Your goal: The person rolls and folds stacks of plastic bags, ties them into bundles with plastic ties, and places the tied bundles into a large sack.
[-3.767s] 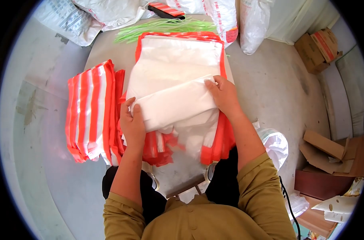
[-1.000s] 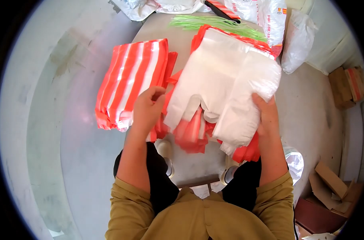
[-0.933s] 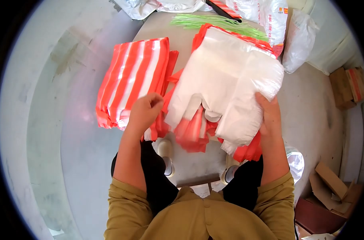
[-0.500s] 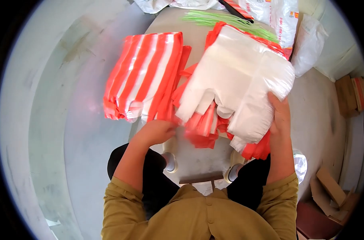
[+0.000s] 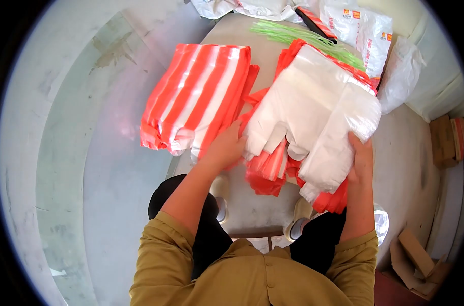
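A white plastic bag [image 5: 303,97] lies spread on a stack of red-edged bags [image 5: 262,178], its right side folded inward in a flat strip. My right hand [image 5: 360,158] is closed on the right edge of this folded part, thumb on top. My left hand [image 5: 227,148] is at the lower left corner of the stack, between it and a pile of red-and-white striped bags [image 5: 196,97]. The fingertips of my left hand are hidden against the red plastic, so what they grip cannot be made out.
Green strips [image 5: 308,41] and a black-and-red object [image 5: 316,24] lie at the table's far end. White sacks [image 5: 374,41] stand behind. Cardboard boxes [image 5: 443,140] are on the floor at the right. My knees are below the table's near edge.
My left hand has moved from below the striped pile up and right to the stack's corner. My right hand keeps its hold on the folded bag. The view has shifted, moving the piles rightward.
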Demonstrator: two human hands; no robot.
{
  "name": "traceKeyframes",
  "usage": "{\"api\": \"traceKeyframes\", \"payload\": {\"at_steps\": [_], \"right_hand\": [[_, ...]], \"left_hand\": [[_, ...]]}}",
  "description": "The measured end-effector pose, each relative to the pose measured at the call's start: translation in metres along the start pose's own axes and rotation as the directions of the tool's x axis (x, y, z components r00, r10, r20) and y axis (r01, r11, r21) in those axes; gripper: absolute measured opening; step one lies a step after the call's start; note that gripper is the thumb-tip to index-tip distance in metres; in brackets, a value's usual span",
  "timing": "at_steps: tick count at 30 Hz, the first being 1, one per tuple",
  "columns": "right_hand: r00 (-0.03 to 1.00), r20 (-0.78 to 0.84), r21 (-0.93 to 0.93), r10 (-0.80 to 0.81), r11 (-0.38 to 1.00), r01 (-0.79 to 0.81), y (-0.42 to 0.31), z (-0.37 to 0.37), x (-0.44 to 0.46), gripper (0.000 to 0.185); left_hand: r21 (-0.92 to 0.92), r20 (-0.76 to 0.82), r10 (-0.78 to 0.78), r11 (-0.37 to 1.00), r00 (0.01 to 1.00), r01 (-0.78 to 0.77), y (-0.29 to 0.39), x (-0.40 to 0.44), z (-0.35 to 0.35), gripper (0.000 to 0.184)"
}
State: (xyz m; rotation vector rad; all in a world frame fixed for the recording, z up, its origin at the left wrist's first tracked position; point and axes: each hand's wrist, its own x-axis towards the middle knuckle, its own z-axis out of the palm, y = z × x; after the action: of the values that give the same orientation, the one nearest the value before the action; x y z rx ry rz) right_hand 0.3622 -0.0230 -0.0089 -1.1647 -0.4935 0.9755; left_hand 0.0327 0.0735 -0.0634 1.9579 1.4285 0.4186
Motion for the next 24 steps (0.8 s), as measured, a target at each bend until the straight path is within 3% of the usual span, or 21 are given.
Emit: {"api": "traceKeyframes", "payload": {"at_steps": [7,10,16,19,22,24], "right_hand": [[1.0,0.002,-0.033,0.014,0.999,-0.014,0.0,0.004,-0.003,0.06],[0.999,0.015,-0.04,0.029,0.999,-0.028,0.0,0.008,-0.004,0.061],[1.0,0.016,-0.034,0.012,0.999,-0.012,0.004,0.014,-0.005,0.062],[1.0,0.005,-0.012,0.016,1.0,-0.016,0.005,0.011,-0.003,0.064],[1.0,0.022,0.045,0.019,0.999,-0.02,0.004,0.007,-0.002,0.066],[0.999,0.033,0.071,0.021,0.997,-0.023,0.001,0.005,-0.001,0.066]], "left_hand": [[-0.46,0.031,0.102,0.884,0.994,-0.076,-0.001,0.003,0.03,0.057],[-0.415,0.044,0.174,0.899,0.984,-0.141,0.015,-0.003,0.025,0.058],[-0.368,0.068,0.157,0.922,0.985,-0.122,0.003,0.002,0.043,0.061],[-0.222,-0.036,0.033,0.974,0.999,-0.04,0.016,-0.001,0.036,0.061],[-0.197,-0.226,0.087,0.971,0.97,-0.133,0.012,0.006,0.034,0.06],[-0.175,-0.257,0.12,0.97,0.959,-0.169,0.021,0.008,0.027,0.057]]}}
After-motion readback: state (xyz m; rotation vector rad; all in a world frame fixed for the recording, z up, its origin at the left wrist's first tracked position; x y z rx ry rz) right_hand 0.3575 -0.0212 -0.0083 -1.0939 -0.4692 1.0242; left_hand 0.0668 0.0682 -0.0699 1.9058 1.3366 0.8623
